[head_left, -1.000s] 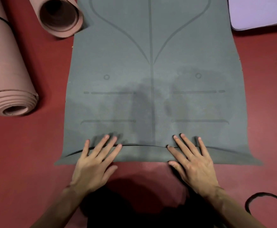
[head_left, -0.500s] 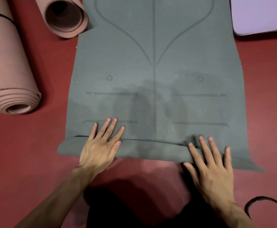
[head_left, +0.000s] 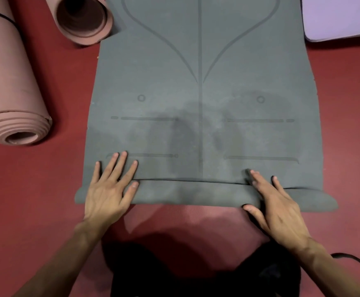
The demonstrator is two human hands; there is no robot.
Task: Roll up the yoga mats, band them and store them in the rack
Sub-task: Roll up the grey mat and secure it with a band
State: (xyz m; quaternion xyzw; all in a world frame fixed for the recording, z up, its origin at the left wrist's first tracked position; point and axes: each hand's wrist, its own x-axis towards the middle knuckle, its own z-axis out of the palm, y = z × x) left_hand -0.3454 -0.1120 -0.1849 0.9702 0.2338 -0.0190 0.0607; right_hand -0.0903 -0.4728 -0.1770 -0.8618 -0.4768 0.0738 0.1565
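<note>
Grey yoga mat (head_left: 200, 103), first fold pressed by flat, ungripping left hand (head_left: 108, 189) and right hand (head_left: 275, 209); uneven pressure risks a skewed, loose roll.

text: none readable | grey mat (head_left: 200, 61): alignment lines and small circles only; no lettering

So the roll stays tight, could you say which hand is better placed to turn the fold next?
Probably the right hand: its thumb sits behind the fold of the grey mat, whereas the left hand lies flat across it.
</note>
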